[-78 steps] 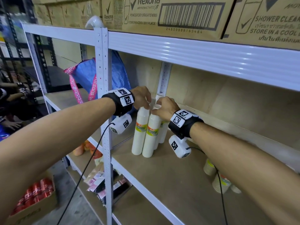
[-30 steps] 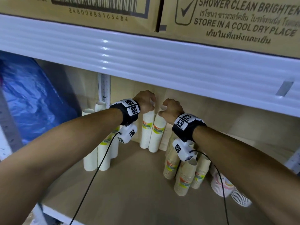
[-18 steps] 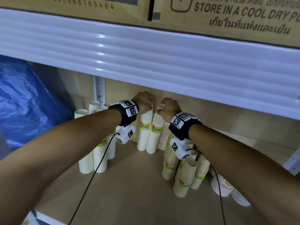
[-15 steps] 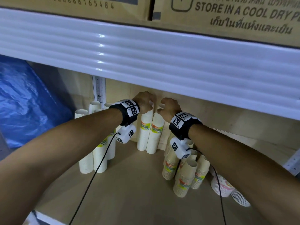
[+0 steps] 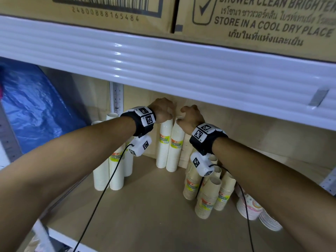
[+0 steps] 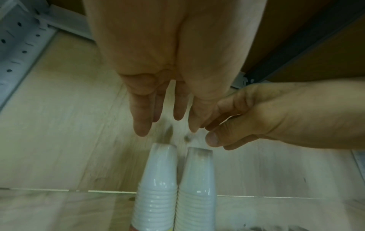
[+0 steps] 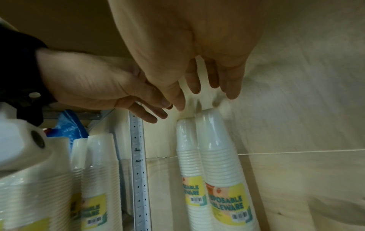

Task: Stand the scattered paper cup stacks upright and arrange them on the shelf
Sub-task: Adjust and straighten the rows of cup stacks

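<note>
Two white paper cup stacks (image 5: 164, 144) (image 5: 176, 148) with yellow labels stand upright side by side against the back wall of the shelf (image 5: 145, 206). My left hand (image 5: 162, 110) hovers just above the left stack's top (image 6: 163, 156), fingers (image 6: 141, 123) hanging straight and apart from it. Over the right stack's top (image 7: 215, 125) my right hand (image 5: 190, 116) also hovers, with its fingers (image 7: 233, 87) loose and off the cups. Neither hand holds anything.
More upright white stacks (image 5: 109, 170) stand to the left by the perforated post (image 5: 117, 99). Brown cup stacks (image 5: 209, 193) lean together at the right, with patterned cups (image 5: 251, 208) lying beyond them. A white beam (image 5: 163, 66) hangs low overhead. A blue bag (image 5: 36, 110) fills the left.
Both hands carried the two white stacks from the shelf's front left to the back wall. They have now let go of the tops and lifted slightly.
</note>
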The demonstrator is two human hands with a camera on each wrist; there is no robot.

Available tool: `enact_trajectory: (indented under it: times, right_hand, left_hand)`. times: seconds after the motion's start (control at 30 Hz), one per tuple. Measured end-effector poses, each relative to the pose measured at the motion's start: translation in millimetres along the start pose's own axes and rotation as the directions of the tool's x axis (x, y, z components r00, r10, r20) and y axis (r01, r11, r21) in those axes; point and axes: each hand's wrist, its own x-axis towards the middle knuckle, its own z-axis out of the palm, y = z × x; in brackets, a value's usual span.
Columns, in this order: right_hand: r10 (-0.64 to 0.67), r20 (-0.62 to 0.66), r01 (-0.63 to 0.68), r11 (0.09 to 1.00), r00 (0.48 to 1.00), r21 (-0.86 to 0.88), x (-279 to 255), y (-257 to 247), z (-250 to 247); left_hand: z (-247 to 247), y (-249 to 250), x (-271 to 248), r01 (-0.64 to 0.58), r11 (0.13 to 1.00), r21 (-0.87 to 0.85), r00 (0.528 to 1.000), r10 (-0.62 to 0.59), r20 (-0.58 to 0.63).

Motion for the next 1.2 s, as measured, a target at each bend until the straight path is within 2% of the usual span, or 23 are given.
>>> enact_trajectory:
  times: [0.2, 0.37, 0.53, 0.77, 1.03, 1.2]
  right_hand:
    - [-0.142, -0.026, 0.139, 0.987, 0.99, -0.077, -8.1, -28.6, 1.3]
    - [-0.222, 0.001, 0.222, 0.974, 0.975, -0.055, -13.3, -65.1, 13.8]
    - [-0.294, 0.052, 0.294, 0.956, 0.954, 0.006, -23.2, -101.1, 37.0]
    - [-0.314, 0.108, 0.302, 0.946, 0.943, 0.114, -37.7, -136.1, 68.0]
    - [-0.319, 0.154, 0.307, 0.947, 0.935, 0.097, -44.1, -149.3, 95.3]
    - [-0.283, 0.188, 0.278, 0.959, 0.941, 0.049, -44.2, -149.1, 96.8]
  left_hand:
    - [-23.1, -10.2, -13.7, 0.011, 1.0, 0.003, 0.998, -0.011, -0.055]
    - [-51.6, -26.5, -34.0, 0.017, 0.997, 0.069, 0.994, -0.009, -0.109]
    - [-79.0, -55.8, -60.8, 0.086, 0.989, 0.119, 0.987, -0.068, -0.148]
    - [-94.3, -97.7, -93.8, 0.206, 0.966, 0.155, 0.967, -0.176, -0.185]
    - [-81.8, -127.0, -117.5, 0.28, 0.948, 0.15, 0.959, -0.268, -0.097]
    - [-76.0, -137.1, -122.2, 0.27, 0.955, 0.125, 0.963, -0.266, -0.051]
